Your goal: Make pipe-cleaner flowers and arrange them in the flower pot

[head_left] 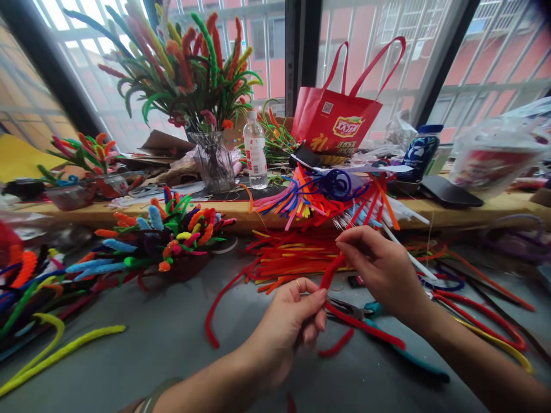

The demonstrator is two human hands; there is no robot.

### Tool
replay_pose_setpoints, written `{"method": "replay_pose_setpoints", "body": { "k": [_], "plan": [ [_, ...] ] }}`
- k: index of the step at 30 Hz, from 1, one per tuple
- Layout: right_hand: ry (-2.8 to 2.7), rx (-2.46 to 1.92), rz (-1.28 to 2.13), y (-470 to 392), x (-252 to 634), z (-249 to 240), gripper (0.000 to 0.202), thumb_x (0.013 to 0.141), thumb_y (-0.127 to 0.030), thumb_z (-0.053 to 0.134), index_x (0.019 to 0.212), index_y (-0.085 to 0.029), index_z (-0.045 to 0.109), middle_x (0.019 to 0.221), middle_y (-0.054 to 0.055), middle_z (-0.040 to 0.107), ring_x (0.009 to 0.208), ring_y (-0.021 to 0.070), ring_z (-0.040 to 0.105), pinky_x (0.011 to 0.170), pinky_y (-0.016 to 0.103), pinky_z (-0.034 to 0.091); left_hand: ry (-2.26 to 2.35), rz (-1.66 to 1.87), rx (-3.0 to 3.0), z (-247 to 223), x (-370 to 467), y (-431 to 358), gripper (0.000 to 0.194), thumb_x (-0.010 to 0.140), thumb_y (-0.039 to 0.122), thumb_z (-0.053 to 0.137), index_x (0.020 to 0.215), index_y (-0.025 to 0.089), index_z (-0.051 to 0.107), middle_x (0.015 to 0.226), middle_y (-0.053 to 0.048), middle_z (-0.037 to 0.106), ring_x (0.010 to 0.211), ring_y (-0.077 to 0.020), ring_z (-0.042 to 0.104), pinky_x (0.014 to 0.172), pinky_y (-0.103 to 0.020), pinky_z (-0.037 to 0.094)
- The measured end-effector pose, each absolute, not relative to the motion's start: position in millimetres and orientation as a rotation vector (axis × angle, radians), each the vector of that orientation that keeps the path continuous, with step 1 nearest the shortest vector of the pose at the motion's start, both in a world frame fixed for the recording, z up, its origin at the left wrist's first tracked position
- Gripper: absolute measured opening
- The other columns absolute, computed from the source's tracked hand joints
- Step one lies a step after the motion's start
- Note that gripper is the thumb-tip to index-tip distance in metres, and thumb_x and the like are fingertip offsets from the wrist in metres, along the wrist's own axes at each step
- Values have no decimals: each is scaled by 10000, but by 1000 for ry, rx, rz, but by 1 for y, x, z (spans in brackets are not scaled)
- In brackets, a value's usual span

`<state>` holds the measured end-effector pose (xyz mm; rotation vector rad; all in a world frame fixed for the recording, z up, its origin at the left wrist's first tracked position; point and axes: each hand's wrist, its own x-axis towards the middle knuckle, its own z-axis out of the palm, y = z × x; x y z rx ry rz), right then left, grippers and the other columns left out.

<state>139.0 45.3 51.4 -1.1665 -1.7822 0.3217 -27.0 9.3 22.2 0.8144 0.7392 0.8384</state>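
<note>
My left hand (297, 318) is closed in a pinch on a red pipe cleaner (330, 272) at the lower middle. Above and to the right, my right hand (381, 269) pinches the upper end of the red strand. A red fuzzy length (370, 329) extends right from beside my left fingers, over teal-handled pliers (415, 358). Below my hands lies a short red piece (337, 343). Behind them is a pile of red and yellow pipe cleaners (284, 258).
A wooden ledge (86, 214) holds a glass vase (214, 163) of fuzzy stems, a water bottle (255, 150), a red bag (336, 117) and a blue bottle (419, 152). Colourful bundles (172, 229) stand at left; yellow strands (73, 347) lie on the grey table (163, 344).
</note>
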Motion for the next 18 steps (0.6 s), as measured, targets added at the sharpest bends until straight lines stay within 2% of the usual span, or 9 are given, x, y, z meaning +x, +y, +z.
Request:
{"method": "replay_pose_setpoints", "body": {
  "k": [5,10,12,15,18],
  "plan": [
    [-1832,-1148,550,40,139,66,222,891,-373,454,947,-210,594,757,12,617,642,147,561,558,242,433,812,968,897,24,-28,14,212,783,306,609,746,158,463,530,55,545,362,-16,354,386,-159,244],
    [-1988,-1173,625,39,136,68,164,822,-338,574,805,-202,663,676,3,659,593,146,575,517,236,430,829,970,919,25,-26,14,246,727,316,657,726,161,466,524,46,565,348,-24,362,373,-164,241],
    [-2018,-1137,515,39,135,63,136,831,-291,568,786,-205,664,671,4,663,599,145,590,544,239,447,835,968,930,25,-25,13,257,715,325,667,717,162,467,517,42,568,341,-26,357,365,-166,236],
    [-2099,-1016,224,39,135,56,120,845,-209,538,839,-213,658,776,32,677,699,162,617,658,266,477,852,969,931,24,-25,13,272,703,341,679,702,164,472,514,34,573,341,-30,360,367,-170,241],
    [-2128,-928,64,41,136,52,150,861,-179,506,879,-214,652,827,53,673,757,174,621,710,287,486,841,966,902,25,-26,14,254,705,330,681,712,155,498,546,26,585,387,-42,414,410,-171,304]
  ]
}}
